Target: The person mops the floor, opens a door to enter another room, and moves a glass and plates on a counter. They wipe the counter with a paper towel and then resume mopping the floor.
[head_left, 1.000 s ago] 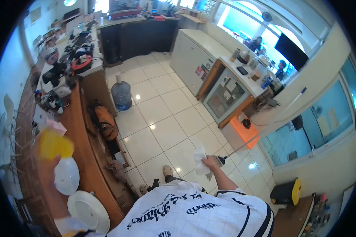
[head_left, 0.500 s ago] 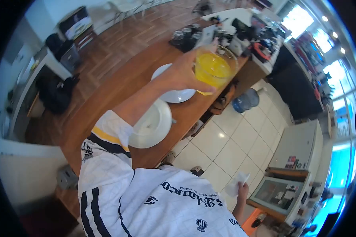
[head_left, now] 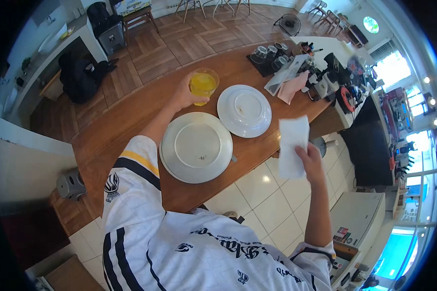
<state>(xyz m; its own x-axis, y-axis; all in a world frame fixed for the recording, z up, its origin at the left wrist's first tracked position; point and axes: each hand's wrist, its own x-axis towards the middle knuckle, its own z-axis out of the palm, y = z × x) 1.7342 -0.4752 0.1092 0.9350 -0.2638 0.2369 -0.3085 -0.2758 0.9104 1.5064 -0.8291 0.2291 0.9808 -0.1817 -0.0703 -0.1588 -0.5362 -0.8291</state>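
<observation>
Left grip point(head_left: 182, 93) is curled around the side of a clear glass point(head_left: 204, 83) of yellow liquid, thumb low on the near side and the far fingers hidden; whether the glass's base touches the wood I cannot tell. The right grip point(head_left: 313, 163) is pinched on a white paper sheet point(head_left: 292, 145), thumb flat on its face, held out past the near edge of the tabletop in view. Largest of the things around is the pale tiled floor point(head_left: 277, 208) on the near side, with wood flooring point(head_left: 184, 46) on the far side. Between them runs the long brown wooden tabletop point(head_left: 124, 133). On it lies a large white plate point(head_left: 194, 138), face down with its foot ring up, and a grey bit juts out at its right edge. Just beyond it to the right is a smaller white plate point(head_left: 247, 109), also face down; I cannot tell if the rims touch. The glass is beyond the large plate and left of the smaller one. Farther right are a pink sheet point(head_left: 293, 88) and some small glasses point(head_left: 259, 55) on a black mat point(head_left: 261, 69). Smallest are the brown specks point(head_left: 202, 157) on the large plate.
</observation>
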